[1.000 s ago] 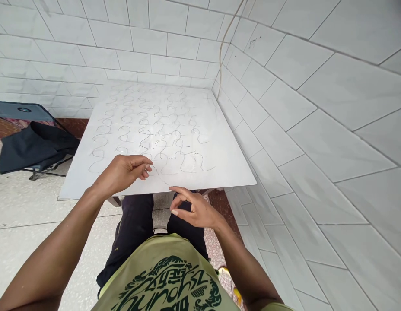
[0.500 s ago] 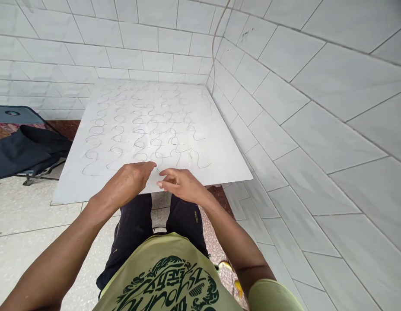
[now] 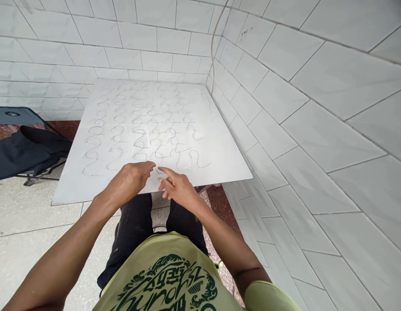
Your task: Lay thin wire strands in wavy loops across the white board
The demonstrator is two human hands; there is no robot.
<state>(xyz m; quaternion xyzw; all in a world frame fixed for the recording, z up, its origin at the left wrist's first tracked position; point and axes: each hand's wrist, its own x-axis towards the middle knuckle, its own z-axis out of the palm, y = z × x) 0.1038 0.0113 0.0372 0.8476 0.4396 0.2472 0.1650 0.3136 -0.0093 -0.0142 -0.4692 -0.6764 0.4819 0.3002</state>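
Note:
My left hand point(image 3: 135, 176) is over the near edge of a white board point(image 3: 220, 160), its fingers pinched together on one end of a thin dark wire-like strand point(image 3: 158, 171). The strand's bent free end shows in the small gap between my hands. My right hand point(image 3: 176, 185) is just to the right, index finger stretched toward the strand and thumb apart from it. Rows of thin S-shaped strands point(image 3: 199, 159) lie across the board ahead of both hands; whether they are wire or thread I cannot tell.
A folding chair point(image 3: 25, 113) with dark cloth point(image 3: 28, 147) on it stands left of the board. White tiled walls point(image 3: 268, 129) close in behind and on the right. A cable point(image 3: 213, 47) hangs down in the corner. My knees are under the board's near edge.
My right hand has opened, its index finger extending forward and its thumb parting from it. My left hand has stayed almost in place, still pinched.

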